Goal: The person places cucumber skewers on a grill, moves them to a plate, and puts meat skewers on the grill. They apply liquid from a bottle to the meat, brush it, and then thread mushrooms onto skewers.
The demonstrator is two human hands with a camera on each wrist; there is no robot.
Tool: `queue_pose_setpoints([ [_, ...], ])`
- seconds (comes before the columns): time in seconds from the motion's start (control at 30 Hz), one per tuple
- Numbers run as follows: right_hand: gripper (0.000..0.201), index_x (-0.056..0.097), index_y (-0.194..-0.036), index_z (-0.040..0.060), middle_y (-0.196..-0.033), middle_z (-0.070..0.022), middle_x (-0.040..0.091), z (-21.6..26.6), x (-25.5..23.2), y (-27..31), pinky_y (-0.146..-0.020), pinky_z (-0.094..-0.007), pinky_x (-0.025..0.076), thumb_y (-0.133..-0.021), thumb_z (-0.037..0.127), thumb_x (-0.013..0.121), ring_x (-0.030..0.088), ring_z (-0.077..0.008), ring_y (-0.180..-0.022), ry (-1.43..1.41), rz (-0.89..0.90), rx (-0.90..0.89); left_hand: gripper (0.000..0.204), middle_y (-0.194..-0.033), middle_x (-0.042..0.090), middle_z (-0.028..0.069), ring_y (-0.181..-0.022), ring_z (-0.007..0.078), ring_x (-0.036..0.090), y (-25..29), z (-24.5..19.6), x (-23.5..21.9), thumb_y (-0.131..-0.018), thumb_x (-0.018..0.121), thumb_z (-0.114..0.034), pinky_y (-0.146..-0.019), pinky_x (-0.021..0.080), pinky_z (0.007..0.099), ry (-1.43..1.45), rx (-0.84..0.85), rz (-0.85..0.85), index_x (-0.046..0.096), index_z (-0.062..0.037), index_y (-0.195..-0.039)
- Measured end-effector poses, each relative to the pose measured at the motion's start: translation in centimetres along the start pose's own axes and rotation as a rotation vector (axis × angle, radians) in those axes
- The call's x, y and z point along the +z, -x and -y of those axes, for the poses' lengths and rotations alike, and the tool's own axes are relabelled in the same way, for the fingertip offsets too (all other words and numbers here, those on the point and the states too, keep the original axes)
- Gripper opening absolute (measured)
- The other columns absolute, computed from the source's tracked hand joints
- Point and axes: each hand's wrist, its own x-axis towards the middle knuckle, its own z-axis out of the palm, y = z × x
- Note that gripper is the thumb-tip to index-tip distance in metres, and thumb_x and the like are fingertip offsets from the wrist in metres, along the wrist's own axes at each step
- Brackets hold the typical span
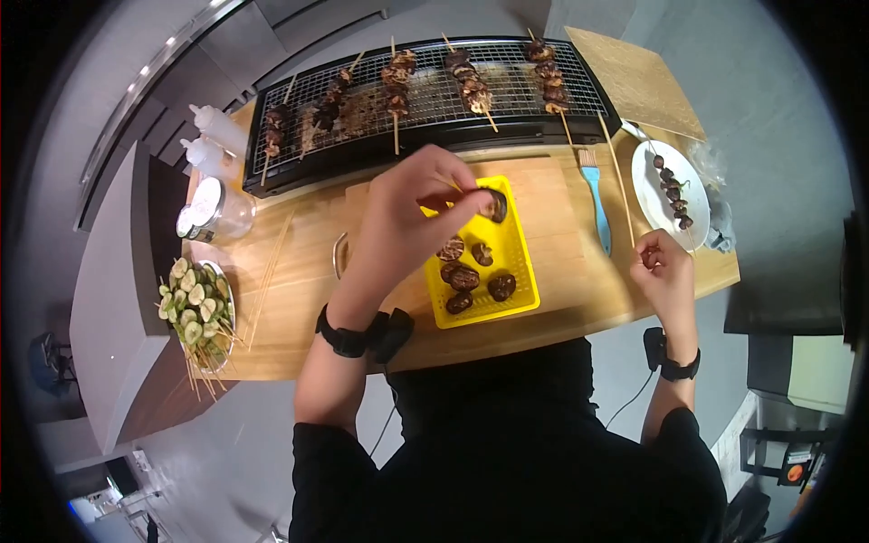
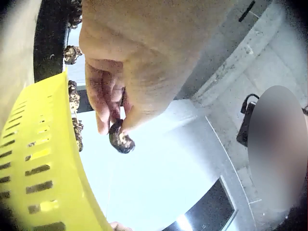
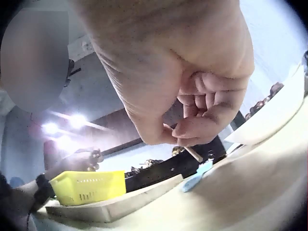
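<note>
My left hand (image 1: 412, 208) is over a yellow basket (image 1: 532, 276), pinching a dark brown mushroom (image 1: 497, 206) between thumb and fingers. The left wrist view shows this mushroom (image 2: 120, 139) at the fingertips, its pale underside partly visible. Several more brown mushrooms (image 1: 501, 287) lie in the basket, which stands on a wooden cutting board (image 1: 561, 213). On the right, my right hand (image 1: 665, 270) pinches a thin wooden skewer (image 1: 618, 172) near one end, the stick pointing away toward the grill. No food shows on it. In the right wrist view the skewer (image 3: 193, 154) pokes out past the fingertips.
Loaded skewers lie across a black grill (image 1: 344, 154) at the back. A blue brush (image 1: 597, 204) and a white plate (image 1: 644, 172) with a mushroom skewer flank my right hand. At left are squeeze bottles (image 1: 213, 158), a jar (image 1: 233, 213) and skewered green slices (image 1: 195, 299).
</note>
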Motion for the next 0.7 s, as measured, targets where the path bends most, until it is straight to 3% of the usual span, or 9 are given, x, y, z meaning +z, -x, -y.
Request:
queue_pose_setpoints([
  [0.13,0.012,0.062,-0.093,0.0027,-0.076,0.0039,0.06,2.3,1.2,-1.9,-0.059,-0.0189,0.042,-0.085,-0.006,0.065,0.054,-0.0013,-0.068,-0.228,0.185,0.035,0.017,-0.1,0.068,0.0019,-0.085,0.0074,0.07,-0.8,1.1,-1.5,-0.094,0.074,-0.001,-0.072,0.054,0.0199,0.264,-0.028,-0.231,0.061,-0.0006,-0.106],
  [0.27,0.016,0.059,-0.094,0.0042,-0.084,0.005,0.06,5.1,2.5,-5.2,-0.065,-0.0165,0.042,-0.085,-0.008,0.064,0.055,0.0001,-0.077,-0.397,0.299,-0.078,0.015,-0.105,0.069,0.0015,-0.092,0.0065,0.064,-1.5,2.4,-2.4,-0.097,0.072,-0.008,-0.076,0.049,0.022,0.359,-0.026,-0.4,0.064,-0.0034,-0.109],
  [0.37,0.017,0.058,-0.094,0.0047,-0.086,0.0061,0.059,6.9,3.4,-7.6,-0.066,-0.0164,0.043,-0.086,-0.009,0.063,0.055,0.0006,-0.078,-0.497,0.361,-0.178,0.011,-0.116,0.069,0.0048,-0.096,0.0095,0.065,-1.7,2.3,-2.9,-0.101,0.062,-0.003,-0.08,0.049,0.0217,0.402,-0.056,-0.412,0.063,-0.0057,-0.112],
  [0.5,0.015,0.061,-0.095,0.0053,-0.087,0.0064,0.06,8.4,6.0,-11.3,-0.065,-0.0175,0.043,-0.087,-0.007,0.064,0.055,0.0008,-0.077,-0.463,0.499,-0.306,0.013,-0.123,0.068,0.0102,-0.096,0.0131,0.066,-1.5,3.9,-4.0,-0.103,0.057,-0.001,-0.081,0.052,0.0238,0.694,-0.078,-0.399,0.061,-0.0074,-0.114],
  [0.7,0.018,0.067,-0.108,0.0029,-0.089,0.0033,0.067,7.5,7.9,-11.4,-0.069,-0.0171,0.042,-0.094,-0.008,0.062,0.056,-0.0002,-0.079,-0.604,0.641,-0.294,0.012,-0.127,0.066,0.0125,-0.095,0.0136,0.066,-1.5,4.7,-5.0,-0.103,0.054,-0.002,-0.082,0.053,0.0244,0.785,-0.088,-0.457,0.06,-0.0079,-0.112],
])
